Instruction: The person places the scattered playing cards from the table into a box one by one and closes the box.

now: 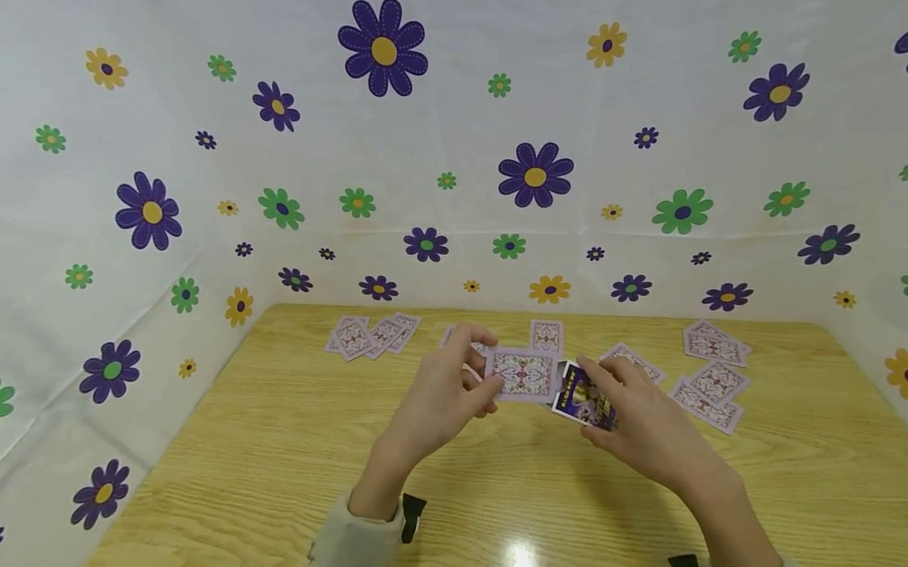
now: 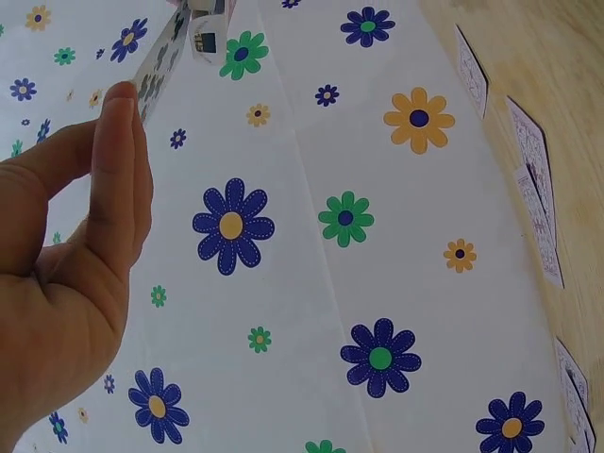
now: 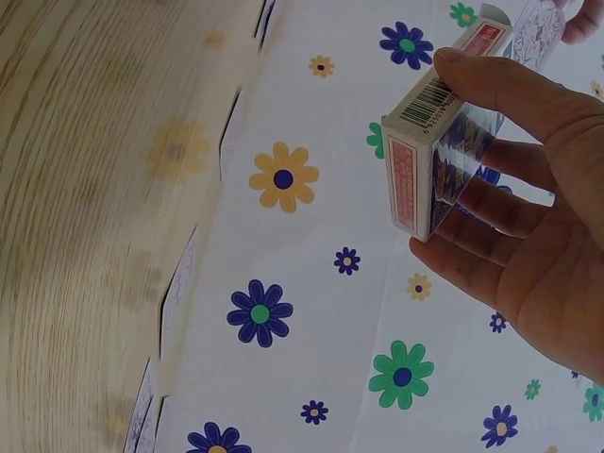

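My left hand (image 1: 444,393) pinches playing cards (image 1: 522,374), thumb on the patterned back and fingers beneath. In the left wrist view the face side (image 2: 162,61) of the held cards slants up from the fingertips. With my right hand (image 1: 645,415) I grip a card box (image 1: 583,396), dark blue with yellow print on its broad side. A barcode and a red panel show on the box (image 3: 425,118) in the right wrist view. The open end of the box faces the cards, whose right edge is right at its mouth.
Patterned cards lie face down along the table's back: a group at left (image 1: 373,336), one in the middle (image 1: 546,335), one behind the right hand (image 1: 635,361), and overlapping groups at right (image 1: 715,343). A flowered white cloth (image 1: 459,133) stands behind the wooden table (image 1: 267,477).
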`<state>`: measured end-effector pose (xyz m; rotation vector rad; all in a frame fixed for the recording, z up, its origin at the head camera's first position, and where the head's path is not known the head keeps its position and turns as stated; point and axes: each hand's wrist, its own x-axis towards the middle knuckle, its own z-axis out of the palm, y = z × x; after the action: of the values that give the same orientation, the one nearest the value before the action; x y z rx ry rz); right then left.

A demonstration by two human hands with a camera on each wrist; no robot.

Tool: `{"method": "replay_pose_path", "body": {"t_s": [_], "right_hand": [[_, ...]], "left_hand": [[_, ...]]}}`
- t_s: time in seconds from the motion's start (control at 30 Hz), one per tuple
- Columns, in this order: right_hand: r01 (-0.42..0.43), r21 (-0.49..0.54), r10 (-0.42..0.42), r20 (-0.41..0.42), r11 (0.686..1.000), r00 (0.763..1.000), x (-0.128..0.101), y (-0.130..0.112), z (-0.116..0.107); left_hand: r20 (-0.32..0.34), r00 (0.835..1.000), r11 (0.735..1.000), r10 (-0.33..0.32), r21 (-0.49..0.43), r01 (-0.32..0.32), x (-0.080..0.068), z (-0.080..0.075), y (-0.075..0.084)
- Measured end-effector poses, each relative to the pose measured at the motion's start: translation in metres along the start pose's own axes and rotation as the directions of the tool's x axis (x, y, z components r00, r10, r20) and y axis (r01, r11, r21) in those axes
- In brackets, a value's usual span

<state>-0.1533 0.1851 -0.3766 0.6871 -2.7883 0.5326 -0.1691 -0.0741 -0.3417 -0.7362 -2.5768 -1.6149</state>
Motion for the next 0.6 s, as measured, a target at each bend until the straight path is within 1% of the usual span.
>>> {"method": "replay_pose_path", "body": {"t_s": [0.13,0.37,0.6], "right_hand": [[0.006,-0.005,-0.006,-0.005,1.0,1.0,-0.0002,0.0002,0.0003],[0.016,-0.014,-0.016,-0.011,1.0,1.0,-0.0001,-0.0001,0.0013],[0.03,-0.024,-0.031,-0.025,0.999,0.999,-0.0001,-0.0009,0.0014]], "left_hand": [[-0.007,1.0,0.999,0.004,0.035,-0.004,-0.0003,0.0018,0.0001],[-0.015,0.999,0.994,0.051,0.097,-0.049,-0.0002,0.0039,-0.0001],[-0.022,0.998,0.992,0.057,0.112,-0.054,-0.0004,0.0052,0.0001]]}}
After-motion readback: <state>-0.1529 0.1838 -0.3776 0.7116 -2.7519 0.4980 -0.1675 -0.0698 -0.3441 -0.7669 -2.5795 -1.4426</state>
